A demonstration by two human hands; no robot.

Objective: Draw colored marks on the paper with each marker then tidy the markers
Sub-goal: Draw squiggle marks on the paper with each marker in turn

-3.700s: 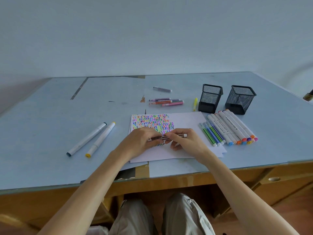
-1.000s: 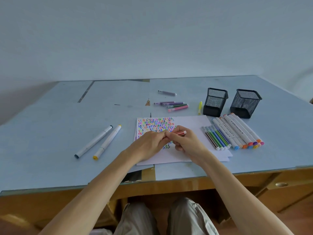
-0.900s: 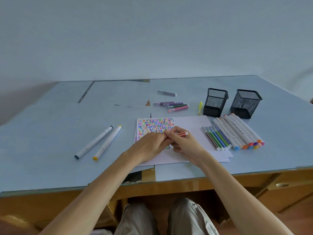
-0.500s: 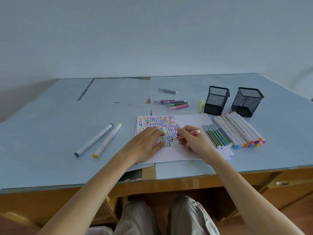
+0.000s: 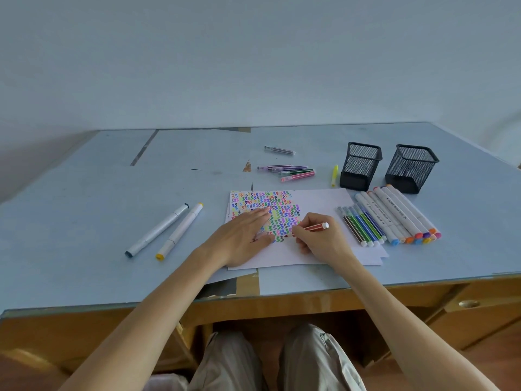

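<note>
Drawing step. My right hand (image 5: 320, 239) pinches the red marker (image 5: 311, 228), tip at the paper (image 5: 321, 201) beside the last marks. Left hand (image 5: 244, 235) flat, pinning the sheet. Next: short, light strokes.

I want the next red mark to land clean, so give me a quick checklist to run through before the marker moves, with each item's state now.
1. Right hand grips the red striped marker: ok.
2. Tip uncapped, on paper: cannot tell, fingers hide it.
3. Left hand lies flat on the white paper sheet: ok.
4. Blank paper right of the coloured squiggle marks: ok.
5. Row of used markers clear of the drawing hand: ok.
6. Two black mesh pen cups upright for tidying: ok.
</note>
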